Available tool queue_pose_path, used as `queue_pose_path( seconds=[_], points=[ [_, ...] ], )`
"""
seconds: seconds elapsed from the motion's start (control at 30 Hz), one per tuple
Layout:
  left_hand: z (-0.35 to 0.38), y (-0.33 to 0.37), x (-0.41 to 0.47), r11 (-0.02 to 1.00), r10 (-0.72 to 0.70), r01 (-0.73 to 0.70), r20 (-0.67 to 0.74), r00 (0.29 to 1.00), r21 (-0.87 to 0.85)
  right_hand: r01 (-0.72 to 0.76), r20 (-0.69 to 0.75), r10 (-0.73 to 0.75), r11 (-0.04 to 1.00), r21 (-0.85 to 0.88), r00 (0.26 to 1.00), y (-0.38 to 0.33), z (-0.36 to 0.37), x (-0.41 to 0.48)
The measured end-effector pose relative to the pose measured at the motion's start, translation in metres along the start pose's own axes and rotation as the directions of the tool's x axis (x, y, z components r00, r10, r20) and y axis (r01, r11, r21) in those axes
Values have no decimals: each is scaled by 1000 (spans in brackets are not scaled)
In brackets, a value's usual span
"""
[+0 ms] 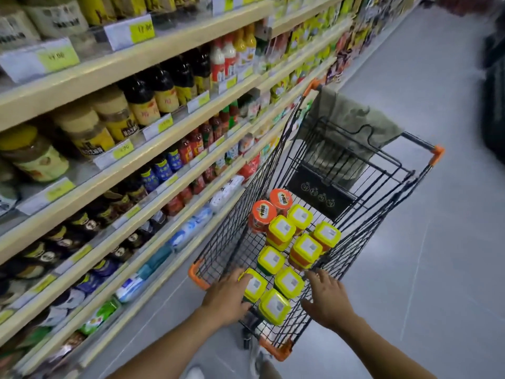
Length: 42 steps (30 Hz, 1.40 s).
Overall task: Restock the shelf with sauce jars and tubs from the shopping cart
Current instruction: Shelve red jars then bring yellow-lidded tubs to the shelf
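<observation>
A black wire shopping cart [363, 170] with orange corners stands in the aisle beside the shelf. Several yellow-lidded tubs lie in its basket, and two orange-lidded jars [264, 213] stand behind them. My left hand [228, 296] reaches over the cart's near rim, its fingers curled on the nearest left tub [255, 285]. My right hand [329, 294] hovers with spread fingers over the cart's right side, next to another tub [289, 281], holding nothing.
Long shelves [153, 157] of sauce bottles, jars and packets run along the left, with yellow price tags on their edges. A grey-green cloth [352, 116] hangs over the cart's far end. Grey floor [437, 242] lies to the right; a dark blurred shape [494, 105] is at the far right edge.
</observation>
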<state>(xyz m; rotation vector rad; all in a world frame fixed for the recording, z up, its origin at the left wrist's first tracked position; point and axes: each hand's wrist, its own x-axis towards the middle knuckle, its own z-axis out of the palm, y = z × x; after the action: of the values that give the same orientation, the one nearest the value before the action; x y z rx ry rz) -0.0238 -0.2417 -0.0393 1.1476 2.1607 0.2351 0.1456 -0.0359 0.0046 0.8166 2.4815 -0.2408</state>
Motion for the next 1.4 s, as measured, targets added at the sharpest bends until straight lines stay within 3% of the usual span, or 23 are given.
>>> queue_pose_path(
  seconds=[0.37,0.67,0.9,1.13,1.4],
  points=[
    [52,-7,84,949,-292,307,163,942,-71,210,364,-160,972,-101,918,36,45,120],
    [99,-17,130,873,-464,487,247,851,-38,140,493,-72,985,-103,867,38,92,176],
    [128,-17,160,869,-478,494,284,831,17,84,527,-47,995,-47,848,38,126,211],
    [160,-26,175,880,-470,472,228,853,48,73,527,-103,994,77,844,37,157,226],
    [171,-32,189,887,-461,458,197,865,63,-26,517,-57,988,151,854,27,170,239]
  ],
)
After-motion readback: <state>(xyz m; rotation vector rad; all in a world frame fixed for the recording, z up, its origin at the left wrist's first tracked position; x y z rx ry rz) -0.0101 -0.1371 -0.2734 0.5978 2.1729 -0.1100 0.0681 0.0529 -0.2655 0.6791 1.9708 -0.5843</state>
